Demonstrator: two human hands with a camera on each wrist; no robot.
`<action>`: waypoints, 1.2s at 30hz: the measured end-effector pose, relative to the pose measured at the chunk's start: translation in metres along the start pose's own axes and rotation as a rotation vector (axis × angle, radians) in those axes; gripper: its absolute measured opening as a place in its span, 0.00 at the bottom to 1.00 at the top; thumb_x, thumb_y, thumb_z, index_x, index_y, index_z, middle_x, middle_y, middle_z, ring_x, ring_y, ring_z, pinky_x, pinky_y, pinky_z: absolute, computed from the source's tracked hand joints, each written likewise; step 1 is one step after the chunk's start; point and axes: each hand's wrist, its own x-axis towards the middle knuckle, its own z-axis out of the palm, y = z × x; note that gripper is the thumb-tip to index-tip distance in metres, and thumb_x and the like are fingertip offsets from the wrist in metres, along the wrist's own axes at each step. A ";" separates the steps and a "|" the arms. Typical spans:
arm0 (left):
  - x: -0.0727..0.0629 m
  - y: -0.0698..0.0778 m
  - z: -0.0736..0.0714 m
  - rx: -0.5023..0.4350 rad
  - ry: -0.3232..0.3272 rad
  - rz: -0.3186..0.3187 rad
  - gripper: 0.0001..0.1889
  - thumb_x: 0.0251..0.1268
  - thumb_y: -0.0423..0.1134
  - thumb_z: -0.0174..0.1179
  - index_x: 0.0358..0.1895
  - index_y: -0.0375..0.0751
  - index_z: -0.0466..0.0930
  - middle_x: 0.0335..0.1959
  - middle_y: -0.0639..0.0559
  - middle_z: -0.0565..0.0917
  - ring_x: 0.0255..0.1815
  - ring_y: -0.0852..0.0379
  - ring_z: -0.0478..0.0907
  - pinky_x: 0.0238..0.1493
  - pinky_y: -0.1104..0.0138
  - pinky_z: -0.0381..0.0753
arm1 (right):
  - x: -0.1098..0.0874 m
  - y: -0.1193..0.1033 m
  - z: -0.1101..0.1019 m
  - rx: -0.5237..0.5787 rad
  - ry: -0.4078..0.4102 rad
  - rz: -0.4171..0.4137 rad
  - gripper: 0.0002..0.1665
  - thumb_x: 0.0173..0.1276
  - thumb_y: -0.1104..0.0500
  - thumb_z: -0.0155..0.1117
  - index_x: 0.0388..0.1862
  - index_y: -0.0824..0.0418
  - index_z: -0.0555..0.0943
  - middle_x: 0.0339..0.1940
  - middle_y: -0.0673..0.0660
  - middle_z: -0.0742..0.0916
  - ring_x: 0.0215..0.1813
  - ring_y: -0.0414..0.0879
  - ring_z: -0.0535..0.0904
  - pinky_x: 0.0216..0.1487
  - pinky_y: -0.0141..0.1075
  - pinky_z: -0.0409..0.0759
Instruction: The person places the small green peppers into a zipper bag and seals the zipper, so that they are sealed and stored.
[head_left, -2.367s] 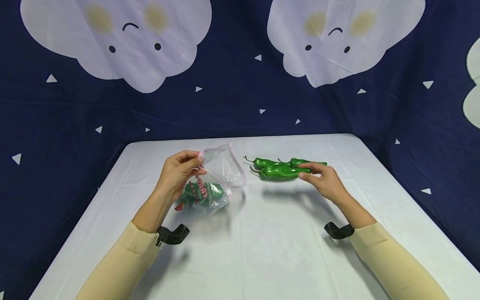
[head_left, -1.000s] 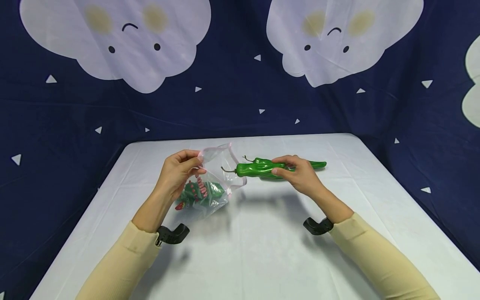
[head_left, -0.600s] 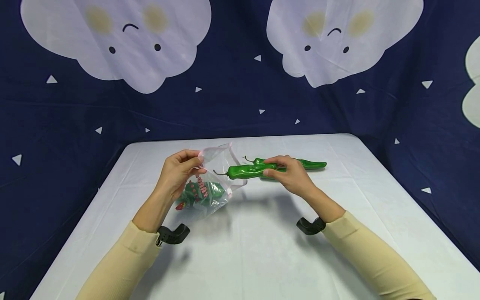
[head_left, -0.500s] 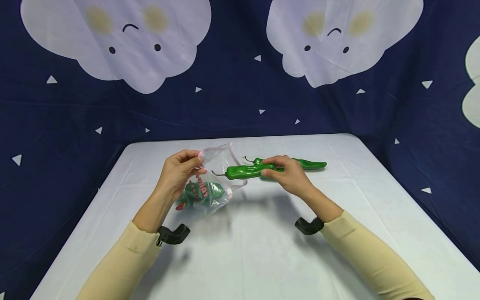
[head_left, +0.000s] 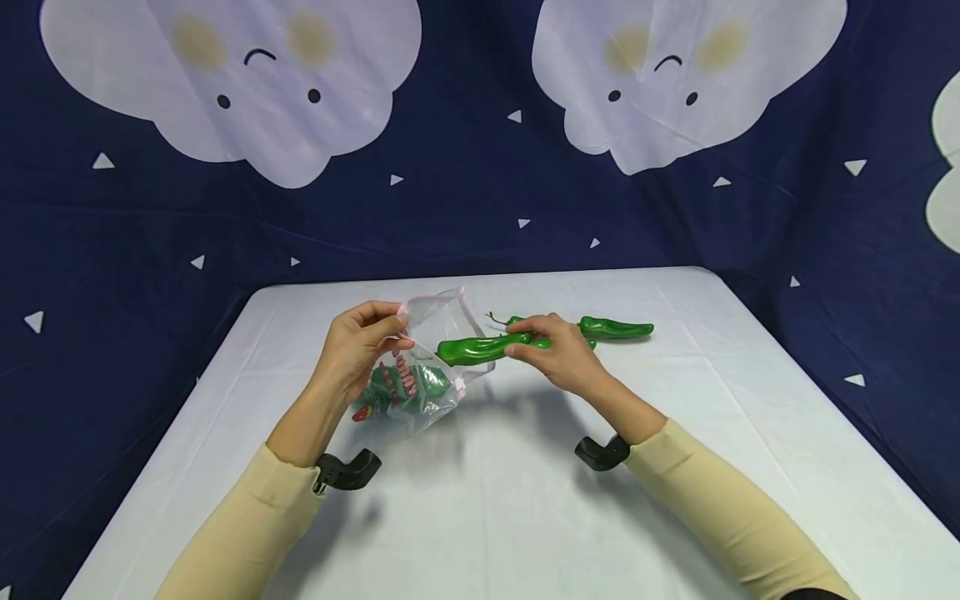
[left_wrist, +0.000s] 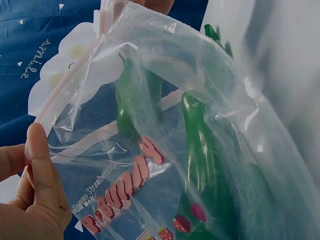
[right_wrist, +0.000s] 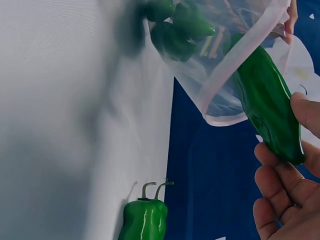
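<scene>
My left hand (head_left: 363, 342) pinches the pink-edged rim of a clear zip bag (head_left: 431, 408), whose mouth gapes to the right. Red lettering and strawberries are printed on the bag. Green peppers (right_wrist: 185, 30) lie at its bottom. With thumb and fingertips my right hand (head_left: 558, 354) holds a long green pepper (head_left: 476, 350) by its tip, above the table. Its stem end is inside the bag's mouth in the right wrist view. Behind the right hand, more green peppers (head_left: 618, 328) rest on the table, partly hidden by that hand.
A white cloth covers the table (head_left: 517, 517). Behind it hangs a dark blue curtain (head_left: 465, 225) with white clouds and small triangles. Each wrist carries a black camera mount (head_left: 348, 469).
My right hand has lifted one pepper off the table and moved left, its stem end passing into the bag's mouth. The left hand and the bag have stayed in place.
</scene>
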 end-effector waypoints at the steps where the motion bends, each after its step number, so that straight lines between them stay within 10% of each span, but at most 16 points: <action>1: 0.000 0.000 0.000 0.000 -0.001 0.000 0.10 0.64 0.29 0.58 0.46 0.32 0.74 0.30 0.57 0.77 0.26 0.61 0.80 0.35 0.73 0.87 | 0.001 -0.001 0.001 -0.007 -0.001 -0.007 0.21 0.57 0.47 0.70 0.50 0.51 0.83 0.39 0.52 0.86 0.41 0.44 0.76 0.36 0.34 0.75; 36: -0.001 -0.002 0.002 0.004 -0.013 0.003 0.09 0.64 0.30 0.59 0.45 0.32 0.75 0.31 0.54 0.77 0.24 0.61 0.80 0.35 0.73 0.87 | 0.019 -0.026 0.034 -0.074 -0.071 -0.058 0.21 0.57 0.46 0.70 0.48 0.52 0.84 0.36 0.50 0.85 0.42 0.46 0.78 0.38 0.34 0.77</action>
